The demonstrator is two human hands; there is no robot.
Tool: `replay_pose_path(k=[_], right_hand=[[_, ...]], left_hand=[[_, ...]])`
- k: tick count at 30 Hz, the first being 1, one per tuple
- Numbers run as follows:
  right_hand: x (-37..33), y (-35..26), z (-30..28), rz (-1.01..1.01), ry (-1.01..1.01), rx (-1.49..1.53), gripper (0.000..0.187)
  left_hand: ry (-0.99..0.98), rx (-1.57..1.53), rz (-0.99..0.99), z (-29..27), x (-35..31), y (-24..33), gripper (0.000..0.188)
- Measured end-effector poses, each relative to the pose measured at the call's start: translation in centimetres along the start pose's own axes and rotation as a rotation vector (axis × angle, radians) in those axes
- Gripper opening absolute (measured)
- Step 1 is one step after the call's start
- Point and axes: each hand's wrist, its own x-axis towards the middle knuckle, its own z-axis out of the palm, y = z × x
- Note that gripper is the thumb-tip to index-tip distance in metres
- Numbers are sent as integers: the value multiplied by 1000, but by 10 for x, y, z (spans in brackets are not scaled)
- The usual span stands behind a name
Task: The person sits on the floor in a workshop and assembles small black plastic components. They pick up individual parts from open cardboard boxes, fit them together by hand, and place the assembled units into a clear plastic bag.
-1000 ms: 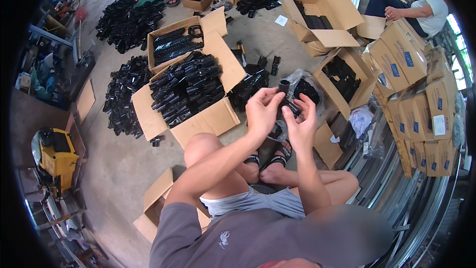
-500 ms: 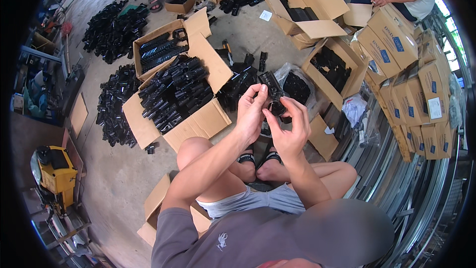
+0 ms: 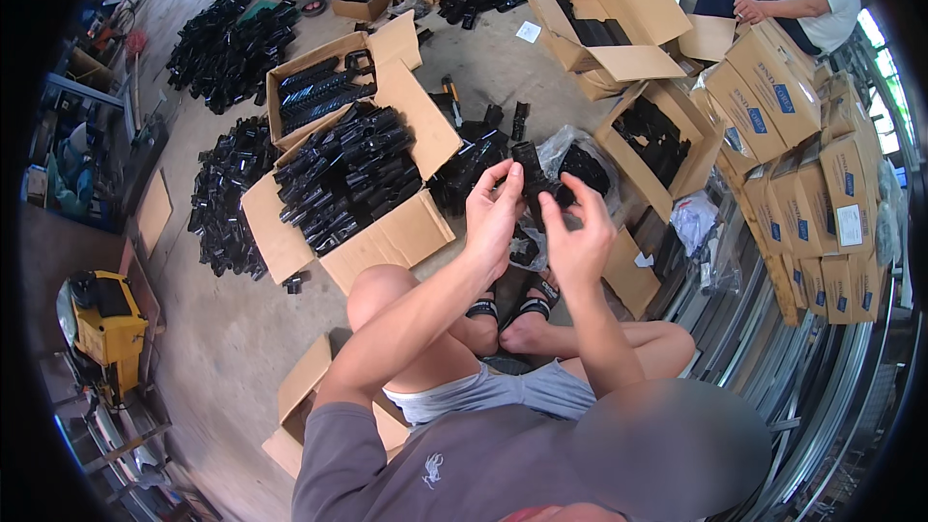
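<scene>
A black plastic part (image 3: 528,160), short and channel-shaped, is raised in front of me above my feet. My left hand (image 3: 494,211) pinches its left side between thumb and fingers. Close to its lower right edge is my right hand (image 3: 583,230), thumb and curled fingers apart; whether the thumb touches the part is hard to tell. Beyond my hands lie more loose black parts (image 3: 474,157) and a clear plastic bag (image 3: 558,147) with black pieces in it. To the left stands an open carton (image 3: 387,242) heaped with similar parts.
Another open carton (image 3: 275,97) holds rows of black parts. Heaps of parts (image 3: 230,198) lie on the floor at left. More cartons (image 3: 628,0) stand farther off, and stacked closed boxes (image 3: 764,87) at right. Long metal profiles (image 3: 744,367) lie beside me. Another person (image 3: 812,5) sits at far right.
The black part has turned in my left hand and shows a duller face. My right hand has shifted slightly right and its fingers have loosened from the part.
</scene>
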Motion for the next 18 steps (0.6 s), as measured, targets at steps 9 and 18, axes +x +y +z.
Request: replay_pose_path(k=[9, 18], right_hand=[[29, 86, 10, 280, -233, -281, 43], [90, 104, 84, 357, -284, -125, 47]], left_hand=[[269, 128, 169, -17, 27, 57, 43], [275, 41, 190, -24, 30, 80, 33]])
